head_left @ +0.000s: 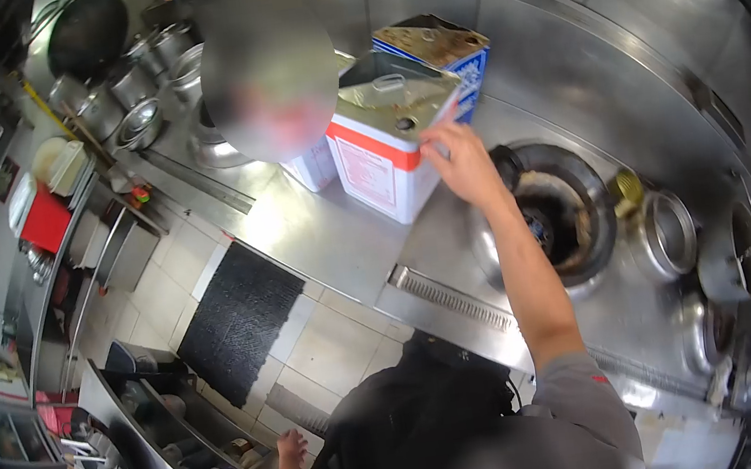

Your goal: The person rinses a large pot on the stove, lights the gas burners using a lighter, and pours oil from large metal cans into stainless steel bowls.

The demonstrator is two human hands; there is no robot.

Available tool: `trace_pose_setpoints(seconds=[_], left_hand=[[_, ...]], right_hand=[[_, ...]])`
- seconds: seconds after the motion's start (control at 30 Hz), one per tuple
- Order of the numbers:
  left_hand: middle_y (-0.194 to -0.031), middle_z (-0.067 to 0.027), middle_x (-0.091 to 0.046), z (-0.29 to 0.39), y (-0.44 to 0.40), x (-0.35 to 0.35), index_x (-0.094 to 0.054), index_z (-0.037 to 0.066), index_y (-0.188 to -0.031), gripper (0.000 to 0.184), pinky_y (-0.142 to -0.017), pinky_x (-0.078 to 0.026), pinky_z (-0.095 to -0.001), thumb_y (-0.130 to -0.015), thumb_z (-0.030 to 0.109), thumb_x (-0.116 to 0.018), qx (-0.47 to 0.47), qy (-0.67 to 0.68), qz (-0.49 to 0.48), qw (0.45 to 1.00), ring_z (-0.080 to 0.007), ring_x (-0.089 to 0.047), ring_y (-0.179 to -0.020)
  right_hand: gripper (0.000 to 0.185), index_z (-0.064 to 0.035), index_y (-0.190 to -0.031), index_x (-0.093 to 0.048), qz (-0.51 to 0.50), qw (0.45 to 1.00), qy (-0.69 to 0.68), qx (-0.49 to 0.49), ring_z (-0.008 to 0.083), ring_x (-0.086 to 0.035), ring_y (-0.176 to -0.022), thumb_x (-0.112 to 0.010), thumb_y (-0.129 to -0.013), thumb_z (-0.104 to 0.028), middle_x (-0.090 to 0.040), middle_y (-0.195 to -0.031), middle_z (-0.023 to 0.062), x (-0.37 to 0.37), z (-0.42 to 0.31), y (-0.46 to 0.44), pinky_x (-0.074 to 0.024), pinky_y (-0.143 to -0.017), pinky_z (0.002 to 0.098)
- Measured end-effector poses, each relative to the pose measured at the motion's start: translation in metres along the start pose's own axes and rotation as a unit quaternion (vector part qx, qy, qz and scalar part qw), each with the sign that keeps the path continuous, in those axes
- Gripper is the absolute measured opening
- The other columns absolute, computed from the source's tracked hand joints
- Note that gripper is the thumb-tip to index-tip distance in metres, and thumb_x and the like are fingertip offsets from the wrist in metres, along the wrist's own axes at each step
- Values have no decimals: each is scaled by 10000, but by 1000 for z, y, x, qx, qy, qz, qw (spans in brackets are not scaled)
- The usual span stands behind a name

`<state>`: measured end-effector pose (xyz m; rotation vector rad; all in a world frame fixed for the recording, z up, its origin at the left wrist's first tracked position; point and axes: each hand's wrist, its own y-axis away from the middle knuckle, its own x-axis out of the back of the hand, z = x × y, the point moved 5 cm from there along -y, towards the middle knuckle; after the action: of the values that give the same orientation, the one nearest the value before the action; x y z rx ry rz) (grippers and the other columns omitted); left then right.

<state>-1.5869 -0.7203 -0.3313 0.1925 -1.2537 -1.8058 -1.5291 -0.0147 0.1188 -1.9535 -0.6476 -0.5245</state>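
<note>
My right hand (462, 163) reaches over the steel counter, its fingers bent in a pinch at the near right upper corner of a square oil tin (375, 174). The tin is white with a red-orange band and stands upright. On its metal top are a wire handle (389, 84) and a dark round cap or opening (405, 124). Behind it stands a blue-patterned tin (471, 73) with a brown, stained top. Part of another white tin (315, 167) shows on the left. Low by my side hangs my left hand (292, 447), fingers loosely curled and apart, holding nothing visible.
A wok burner (560, 212) lies right of my arm, with metal pots (668, 231) beyond. Pots and bowls (140, 125) crowd the back left. A blurred patch hides the area left of the tin. A black mat (240, 317) lies on the tiles; an open drawer (203, 434) stands nearby.
</note>
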Motion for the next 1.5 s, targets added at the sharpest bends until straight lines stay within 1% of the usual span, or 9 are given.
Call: trace_pose_setpoints(seconds=[0.17, 0.37, 0.4, 0.73, 1.03, 1.17, 1.3, 1.4, 1.5], left_hand=[[-948, -54, -589, 11, 77, -40, -576, 107, -1138, 247, -514, -397, -325, -983, 299, -554, 69, 93, 87, 989, -193, -606, -709], [-841, -11, -591, 13, 118, -78, -596, 122, -1123, 224, -534, -408, -300, -1011, 307, -538, 55, 142, 63, 986, -143, -589, -701], [-822, -2, -593, 16, 124, -81, -601, 124, -1126, 222, -543, -411, -295, -1012, 304, -537, 56, 133, 63, 987, -135, -588, -706], [-893, -12, -637, -19, 91, -82, -622, 115, -1167, 275, -592, -419, -310, -968, 299, -574, 35, 257, 69, 963, -139, -605, -755], [-767, 18, -566, -20, 104, -104, -626, 108, -937, 148, -513, -373, -257, -924, 242, -564, 44, 211, 86, 973, -108, -554, -662], [-744, 22, -562, -41, 109, -116, -671, 98, -1043, 214, -516, -398, -249, -949, 262, -569, 75, 243, 104, 962, -106, -545, -644], [-801, -1, -592, -65, 103, -118, -650, 48, -1186, 329, -526, -427, -267, -967, 286, -584, 61, 242, 104, 963, -120, -565, -681], [-860, -24, -607, -100, 95, -119, -612, 3, -1228, 386, -533, -449, -286, -975, 295, -620, 15, 275, 116, 954, -127, -578, -724], [-875, 21, -609, -136, 94, -123, -618, 122, -1197, 300, -543, -407, -265, -988, 336, -585, 4, 326, 118, 938, -130, -585, -729]], right_hand=[[315, -75, -1169, -693, -42, 996, 80, 10, 355, -602, -1109, -681, -871, -179, -678, -1181, 142, -54, 70, -130, -469, -974, 462], [370, -139, -1245, -683, -268, 954, 79, -110, 330, -589, -1225, -676, -884, -217, -667, -1263, 138, -107, 130, -181, -455, -1022, 504], [309, -86, -1134, -728, -208, 973, 88, -55, 326, -688, -1012, -689, -841, -175, -729, -1044, 169, -101, 121, -181, -522, -923, 444], [224, -54, -953, -721, -272, 957, -56, -81, 331, -697, -849, -659, -757, -142, -724, -878, 162, -94, 101, -159, -536, -750, 411], [227, -50, -963, -693, -241, 967, -73, -33, 328, -670, -773, -669, -747, -112, -673, -793, 165, -58, 0, -132, -505, -712, 414], [232, -44, -982, -670, -240, 964, -115, -8, 191, -560, -631, -675, -755, -95, -553, -658, 66, -52, -61, -119, -454, -615, 352], [222, -77, -1009, -676, -275, 953, -120, 35, 357, -675, -793, -677, -788, -99, -680, -804, 181, -50, -130, -95, -511, -734, 430], [195, -69, -985, -671, -296, 941, -145, 73, 342, -674, -739, -677, -793, -104, -662, -761, 176, -61, -181, -73, -514, -706, 435], [166, -61, -963, -664, -319, 923, -176, 122, 328, -670, -698, -668, -805, -112, -649, -717, 161, -76, -241, -46, -514, -680, 427]])
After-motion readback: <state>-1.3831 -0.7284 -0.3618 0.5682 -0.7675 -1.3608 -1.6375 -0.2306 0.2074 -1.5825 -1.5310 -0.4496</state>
